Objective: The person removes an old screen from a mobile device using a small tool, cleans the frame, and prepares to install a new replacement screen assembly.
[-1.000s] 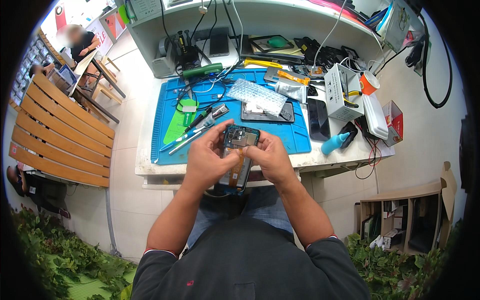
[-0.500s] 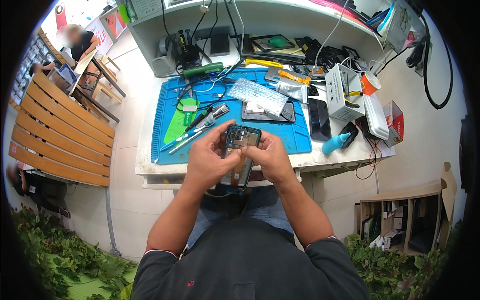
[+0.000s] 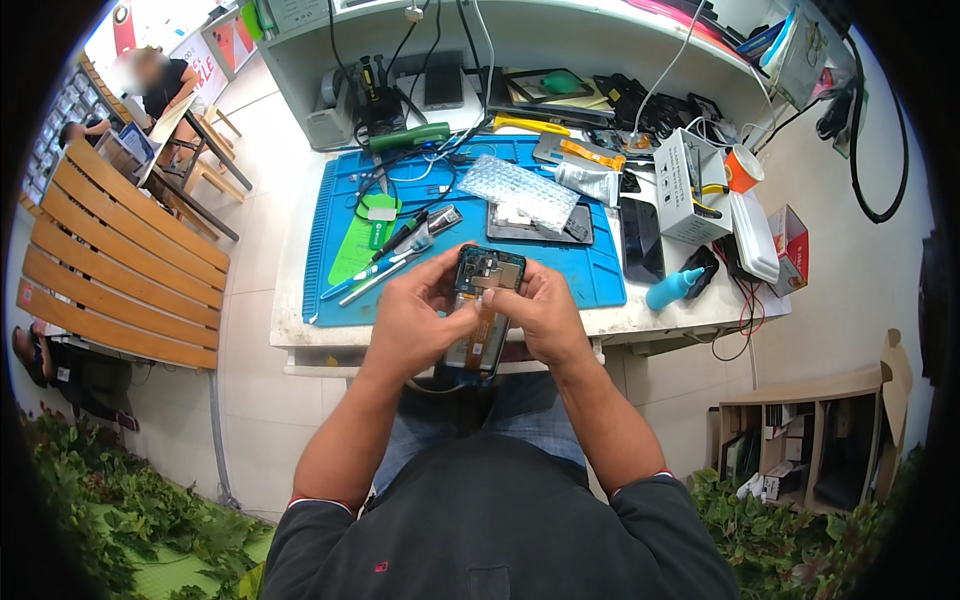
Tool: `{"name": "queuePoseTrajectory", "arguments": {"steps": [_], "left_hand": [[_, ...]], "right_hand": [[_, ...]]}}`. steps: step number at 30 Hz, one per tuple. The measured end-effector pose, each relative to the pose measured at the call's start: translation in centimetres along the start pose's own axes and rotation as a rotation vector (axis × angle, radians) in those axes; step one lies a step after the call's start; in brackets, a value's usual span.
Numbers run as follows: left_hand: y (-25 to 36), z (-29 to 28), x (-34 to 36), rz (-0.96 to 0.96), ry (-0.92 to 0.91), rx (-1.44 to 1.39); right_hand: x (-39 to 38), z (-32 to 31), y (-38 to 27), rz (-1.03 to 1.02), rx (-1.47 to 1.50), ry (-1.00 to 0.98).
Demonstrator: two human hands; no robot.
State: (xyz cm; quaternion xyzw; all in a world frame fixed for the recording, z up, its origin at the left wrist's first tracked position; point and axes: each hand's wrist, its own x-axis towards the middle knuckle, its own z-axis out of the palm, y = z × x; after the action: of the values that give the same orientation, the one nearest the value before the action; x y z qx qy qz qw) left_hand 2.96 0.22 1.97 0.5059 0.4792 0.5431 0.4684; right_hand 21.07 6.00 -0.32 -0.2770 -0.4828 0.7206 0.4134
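Between my hands is an opened smartphone (image 3: 490, 342), its back cover off so that the circuit board and an orange flex cable (image 3: 479, 350) show. My left hand (image 3: 415, 315) grips its left side, and my right hand (image 3: 545, 310) grips the right side. Both thumbs press on the inside near the top of the cable, their tips almost meeting. The phone is held just off the table's front edge, over my lap. Beyond it on the blue mat (image 3: 400, 290) lie a screwdriver (image 3: 405, 234), a silver tweezer-like tool (image 3: 375, 280) and a phone part under bubble wrap (image 3: 520, 190).
To the right lie a dark phone (image 3: 641, 240), a light-blue bottle (image 3: 674, 288) and a white box (image 3: 690, 185) holding tools. A green card (image 3: 362, 245) rests on the mat's left. Cables and a green-handled tool (image 3: 410, 138) crowd the back. A wooden bench (image 3: 125, 265) stands left.
My hands and the phone stay nearly in place, with only a slight shift of the view. The thumbs still press at the same spot inside the phone.
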Motion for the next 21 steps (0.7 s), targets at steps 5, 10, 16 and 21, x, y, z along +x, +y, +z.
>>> {"name": "queuePoseTrajectory", "arguments": {"steps": [5,10,16,21], "left_hand": [[-0.2,-0.1,0.0,0.004,0.002,-0.01],[0.3,-0.7,0.2,-0.035,-0.035,0.004],[-0.2,0.1,0.4,0.029,0.053,0.037],[-0.6,0.2,0.3,0.059,0.09,0.049]], "right_hand": [[0.0,-0.6,-0.3,0.049,-0.026,-0.03],[-0.4,-0.6,-1.0,0.098,-0.024,-0.068],[-0.7,0.0,-0.6,0.044,-0.039,-0.101],[-1.2,0.7,-1.0,0.022,-0.03,-0.106]]}}
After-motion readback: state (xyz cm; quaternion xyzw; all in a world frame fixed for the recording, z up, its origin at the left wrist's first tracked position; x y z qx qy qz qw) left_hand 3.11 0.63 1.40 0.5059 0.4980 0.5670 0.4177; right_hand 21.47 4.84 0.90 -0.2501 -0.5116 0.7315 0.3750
